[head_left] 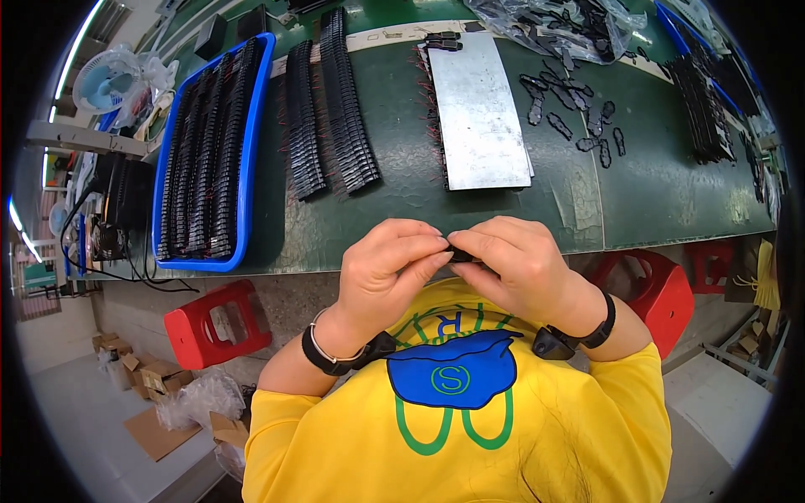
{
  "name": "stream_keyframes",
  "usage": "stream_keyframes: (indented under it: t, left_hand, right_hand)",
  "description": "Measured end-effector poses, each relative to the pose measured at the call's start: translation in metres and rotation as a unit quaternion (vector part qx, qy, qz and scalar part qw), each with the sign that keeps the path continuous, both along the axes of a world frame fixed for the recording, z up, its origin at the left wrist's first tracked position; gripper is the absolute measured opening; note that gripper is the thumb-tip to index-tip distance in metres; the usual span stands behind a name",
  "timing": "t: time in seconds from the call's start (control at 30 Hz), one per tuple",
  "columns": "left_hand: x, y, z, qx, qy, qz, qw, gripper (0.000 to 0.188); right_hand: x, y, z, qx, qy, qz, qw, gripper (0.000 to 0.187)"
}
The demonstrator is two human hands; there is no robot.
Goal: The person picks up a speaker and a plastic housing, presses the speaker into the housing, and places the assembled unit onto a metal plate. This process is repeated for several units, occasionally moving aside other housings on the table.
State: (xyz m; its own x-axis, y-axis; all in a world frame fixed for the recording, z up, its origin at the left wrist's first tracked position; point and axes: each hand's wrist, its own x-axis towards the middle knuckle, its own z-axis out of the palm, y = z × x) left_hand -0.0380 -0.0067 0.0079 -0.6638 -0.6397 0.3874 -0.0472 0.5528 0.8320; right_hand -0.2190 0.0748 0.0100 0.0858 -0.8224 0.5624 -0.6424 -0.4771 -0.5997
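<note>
Just in front of the table's near edge, my left hand and my right hand meet at the fingertips. Both pinch a small black plastic part, mostly covered by the fingers; its exact kind is hidden. Beyond them lies a flat silver metal plate, with a few black pieces at its far end and a row of black parts with thin red wires along its left side. Loose flat black pieces are scattered to the plate's right.
At the left, a blue tray holds long rows of black parts. Two more rows lie beside it on the green table. A clear plastic bag sits at the back. Red stools stand below the near edge.
</note>
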Motion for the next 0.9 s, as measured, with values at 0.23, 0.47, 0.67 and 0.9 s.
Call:
stream_keyframes:
  t: [0.23,0.47,0.67,0.9]
  left_hand:
    - [0.003,0.000,0.002,0.032,0.016,-0.023,0.999,0.019]
    - [0.005,-0.004,-0.004,0.010,0.036,-0.022,0.999,0.018]
    - [0.010,-0.003,-0.010,0.108,0.056,-0.049,0.991,0.016]
    - [0.012,0.002,-0.009,0.283,0.086,-0.047,0.954,0.016]
  right_hand:
    - [-0.002,-0.001,-0.002,-0.007,-0.019,0.005,1.000,0.032]
    - [-0.003,-0.003,-0.003,-0.042,-0.043,0.021,0.998,0.029]
    - [-0.003,-0.003,-0.003,-0.067,-0.035,0.044,0.996,0.028]
    - [-0.003,-0.003,-0.004,-0.086,0.000,0.045,0.995,0.027]
